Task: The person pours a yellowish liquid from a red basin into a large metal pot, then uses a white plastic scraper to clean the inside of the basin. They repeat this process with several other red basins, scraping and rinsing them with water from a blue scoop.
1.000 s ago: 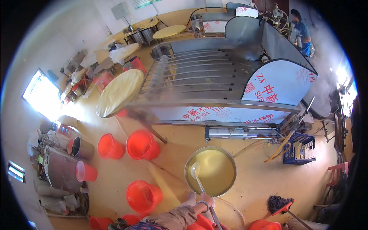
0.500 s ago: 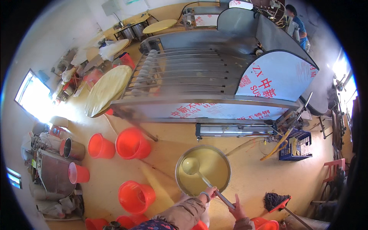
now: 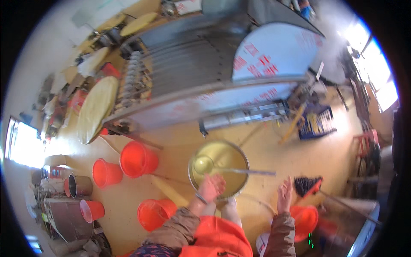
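Note:
A wide metal tub (image 3: 247,168) of pale yellow liquid (image 3: 224,152) stands on the floor in front of me. A long-handled ladle (image 3: 252,171) rests across it, its bowl at the liquid's left side and its handle sticking out over the right rim. My left hand (image 3: 212,187) hovers at the tub's near edge, just below the ladle's bowl, fingers somewhat apart and nothing in them. Off to the right of the tub, clear of the handle's end, my right hand (image 3: 284,196) is raised, fingers stretched out and holding nothing.
Several red buckets (image 3: 139,159) stand to the left, another red bucket (image 3: 305,220) at my right. A mop (image 3: 309,185) leans near it. Beyond lie a blue crate (image 3: 317,123) and a large metal machine (image 3: 184,64). A person (image 3: 305,10) is at the far right.
Both hands have let go of the ladle; its handle has swung right, from pointing toward me to lying across the tub. My left hand moved left, my right hand right. The view has shifted.

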Demonstrator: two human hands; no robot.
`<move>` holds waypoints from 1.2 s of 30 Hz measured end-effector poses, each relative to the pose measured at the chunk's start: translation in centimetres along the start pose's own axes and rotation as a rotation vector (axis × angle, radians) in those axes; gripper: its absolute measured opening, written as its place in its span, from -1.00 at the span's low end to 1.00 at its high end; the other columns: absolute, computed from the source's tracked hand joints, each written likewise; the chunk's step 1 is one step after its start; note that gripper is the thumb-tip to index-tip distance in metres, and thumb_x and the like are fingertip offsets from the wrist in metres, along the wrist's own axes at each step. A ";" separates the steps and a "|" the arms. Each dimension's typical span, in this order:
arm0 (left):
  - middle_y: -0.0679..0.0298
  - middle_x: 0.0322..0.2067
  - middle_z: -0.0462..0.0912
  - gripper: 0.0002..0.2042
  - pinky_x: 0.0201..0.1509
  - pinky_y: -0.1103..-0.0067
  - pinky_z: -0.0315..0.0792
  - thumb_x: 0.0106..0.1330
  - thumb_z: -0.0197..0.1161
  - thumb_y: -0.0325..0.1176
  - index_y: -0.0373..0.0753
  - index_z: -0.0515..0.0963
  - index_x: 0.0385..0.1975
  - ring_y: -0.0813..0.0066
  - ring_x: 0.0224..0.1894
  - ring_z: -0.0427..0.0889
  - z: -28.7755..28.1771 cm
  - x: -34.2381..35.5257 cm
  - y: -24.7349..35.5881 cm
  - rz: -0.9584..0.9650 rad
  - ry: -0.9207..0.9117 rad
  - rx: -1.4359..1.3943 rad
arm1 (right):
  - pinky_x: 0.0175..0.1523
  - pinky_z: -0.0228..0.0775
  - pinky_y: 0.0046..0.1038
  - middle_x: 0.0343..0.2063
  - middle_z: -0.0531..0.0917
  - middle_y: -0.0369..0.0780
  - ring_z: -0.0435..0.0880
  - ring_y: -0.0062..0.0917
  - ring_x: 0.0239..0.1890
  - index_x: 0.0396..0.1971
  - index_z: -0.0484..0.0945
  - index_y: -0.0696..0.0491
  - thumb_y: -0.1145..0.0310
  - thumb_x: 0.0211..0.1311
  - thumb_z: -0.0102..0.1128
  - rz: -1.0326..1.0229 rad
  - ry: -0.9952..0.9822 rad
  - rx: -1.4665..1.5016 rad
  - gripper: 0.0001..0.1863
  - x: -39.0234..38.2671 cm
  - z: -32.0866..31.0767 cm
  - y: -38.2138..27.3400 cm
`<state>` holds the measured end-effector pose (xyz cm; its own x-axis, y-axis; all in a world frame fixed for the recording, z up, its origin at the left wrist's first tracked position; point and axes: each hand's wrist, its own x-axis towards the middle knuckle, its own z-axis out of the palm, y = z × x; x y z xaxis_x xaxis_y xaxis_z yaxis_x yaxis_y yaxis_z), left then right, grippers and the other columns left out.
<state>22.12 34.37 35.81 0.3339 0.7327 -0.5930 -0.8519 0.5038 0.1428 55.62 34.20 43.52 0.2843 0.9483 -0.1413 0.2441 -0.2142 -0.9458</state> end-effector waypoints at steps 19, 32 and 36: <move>0.23 -0.44 0.51 -0.88 -0.34 0.50 0.54 0.23 0.16 -0.39 -0.28 0.40 -0.35 0.40 -0.39 0.54 -5.1 7.0 7.4 -0.226 0.524 0.781 | -0.14 0.46 -0.45 -0.10 0.43 -0.17 0.52 -0.48 -0.19 0.18 0.25 0.07 -0.01 0.35 -0.09 0.868 0.609 0.738 -0.44 -33.9 -3.5 5.7; 0.30 -0.44 0.51 -0.86 -0.36 0.56 0.51 0.20 0.14 -0.39 -0.20 0.38 -0.28 0.48 -0.43 0.53 1.9 5.0 -5.9 -0.096 0.502 1.199 | -0.44 0.41 -0.57 -0.41 0.50 -0.30 0.47 -0.65 -0.45 -0.04 0.39 0.09 0.39 0.18 0.11 1.053 1.248 0.721 -0.66 -39.5 -18.9 26.0; 0.29 -0.46 0.56 -0.82 -0.41 0.53 0.52 0.19 0.14 -0.45 -0.12 0.39 -0.23 0.45 -0.46 0.57 3.5 2.8 -19.6 -0.179 0.464 1.353 | -0.64 0.34 -0.57 -0.56 0.42 -0.35 0.38 -0.69 -0.63 -0.25 0.41 0.03 0.42 0.13 0.14 1.132 1.464 0.823 -0.81 -41.8 -24.8 38.0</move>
<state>41.19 28.13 34.16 0.0106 0.5347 -0.8450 0.3042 0.8032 0.5121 76.03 -19.37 20.78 0.4677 -0.4645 -0.7520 -0.8236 0.0798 -0.5615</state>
